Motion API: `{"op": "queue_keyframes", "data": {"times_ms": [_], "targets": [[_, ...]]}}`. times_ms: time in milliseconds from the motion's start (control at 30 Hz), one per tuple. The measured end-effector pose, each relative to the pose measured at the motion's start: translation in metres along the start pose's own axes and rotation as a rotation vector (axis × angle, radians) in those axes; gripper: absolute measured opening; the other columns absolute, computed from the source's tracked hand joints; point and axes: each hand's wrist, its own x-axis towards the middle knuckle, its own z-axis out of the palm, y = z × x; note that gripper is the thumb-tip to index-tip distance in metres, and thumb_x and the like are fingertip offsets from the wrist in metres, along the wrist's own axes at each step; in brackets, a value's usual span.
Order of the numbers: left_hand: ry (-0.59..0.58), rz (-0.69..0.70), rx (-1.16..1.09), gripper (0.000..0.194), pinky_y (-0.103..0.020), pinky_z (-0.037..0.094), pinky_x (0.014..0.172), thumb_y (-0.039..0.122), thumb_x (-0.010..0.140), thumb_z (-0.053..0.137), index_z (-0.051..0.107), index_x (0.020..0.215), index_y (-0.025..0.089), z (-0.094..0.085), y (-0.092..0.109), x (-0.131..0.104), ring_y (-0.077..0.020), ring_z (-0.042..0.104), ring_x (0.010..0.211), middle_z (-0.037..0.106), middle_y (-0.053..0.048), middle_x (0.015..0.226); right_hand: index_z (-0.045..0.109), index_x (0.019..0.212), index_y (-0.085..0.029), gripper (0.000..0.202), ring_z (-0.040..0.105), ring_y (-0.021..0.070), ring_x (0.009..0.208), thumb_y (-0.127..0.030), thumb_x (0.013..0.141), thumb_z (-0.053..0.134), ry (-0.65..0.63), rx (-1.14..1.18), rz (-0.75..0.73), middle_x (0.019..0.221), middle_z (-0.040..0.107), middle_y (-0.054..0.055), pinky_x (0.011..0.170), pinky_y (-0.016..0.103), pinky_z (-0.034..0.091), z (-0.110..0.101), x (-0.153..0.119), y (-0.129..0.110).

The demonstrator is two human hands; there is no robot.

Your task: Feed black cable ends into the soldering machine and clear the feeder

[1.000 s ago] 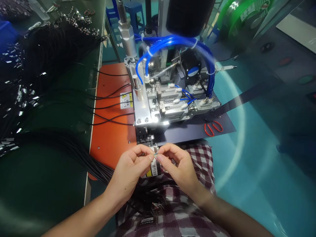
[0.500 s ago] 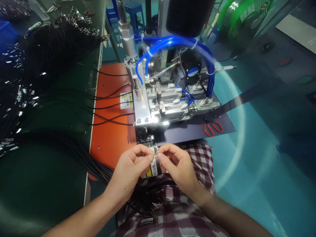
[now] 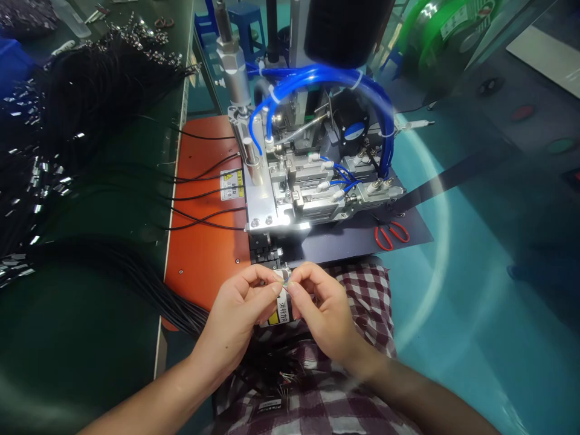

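My left hand [image 3: 244, 308] and my right hand [image 3: 324, 308] meet fingertip to fingertip over my lap, each pinching thin coloured wires [image 3: 285, 283] between thumb and forefinger. The wires are tiny and mostly covered by the fingers. Behind them, partly hidden, is a white and yellow label [image 3: 281, 311] at the near end of the machine. A bundle of black cables [image 3: 176, 302] runs from the left table to beneath my left wrist. Stripped wire ends [image 3: 286, 377] lie on the checkered cloth on my lap.
The metal machine [image 3: 308, 193] with blue hoses stands ahead on an orange plate [image 3: 203, 241]. Red-handled scissors [image 3: 392, 235] lie to its right. Piles of black cables [image 3: 109, 84] cover the dark green table [image 3: 67, 350] at left. A green spool [image 3: 439, 36] is at upper right.
Both hands stay almost in place, still pinching. The fingertips of my right hand have shifted very slightly, and the wires between the hands sit a little differently.
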Motion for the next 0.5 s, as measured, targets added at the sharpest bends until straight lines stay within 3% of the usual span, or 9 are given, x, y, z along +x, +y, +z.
{"op": "queue_keyframes", "data": {"times_ms": [167, 367, 500], "targets": [[-0.018, 0.000, -0.010, 0.017, -0.025, 0.018, 0.052, 0.033, 0.082, 0.065, 0.059, 0.077, 0.018, -0.0010, -0.0009, -0.0007, -0.0080, 0.026, 0.052, 0.035, 0.007, 0.049, 0.051, 0.080, -0.021, 0.012, 0.048, 0.0089, 0.056, -0.025, 0.092, 0.050, -0.023, -0.106, -0.129, 0.076, 0.049, -0.002, 0.052, 0.024, 0.041, -0.0025, -0.0008, 0.0056], [-0.023, -0.004, 0.001, 0.018, -0.024, 0.017, 0.051, 0.034, 0.084, 0.063, 0.060, 0.078, 0.017, -0.0014, -0.0008, 0.0022, -0.0074, 0.025, 0.051, 0.036, 0.007, 0.049, 0.050, 0.081, -0.021, 0.014, 0.047, 0.0076, 0.048, -0.030, 0.092, 0.051, -0.075, 0.107, 0.042, 0.058, 0.047, -0.007, 0.048, 0.020, 0.038, -0.0020, 0.0009, 0.0052], [0.000, -0.007, 0.000, 0.018, -0.023, 0.018, 0.050, 0.034, 0.083, 0.064, 0.060, 0.079, 0.017, -0.0004, 0.0001, 0.0023, -0.0068, 0.025, 0.050, 0.037, 0.007, 0.048, 0.054, 0.084, -0.019, 0.009, 0.047, 0.0078, 0.050, -0.027, 0.087, 0.058, -0.053, 0.096, 0.056, 0.061, 0.050, -0.006, 0.049, 0.021, 0.038, -0.0025, 0.0016, 0.0018]]}}
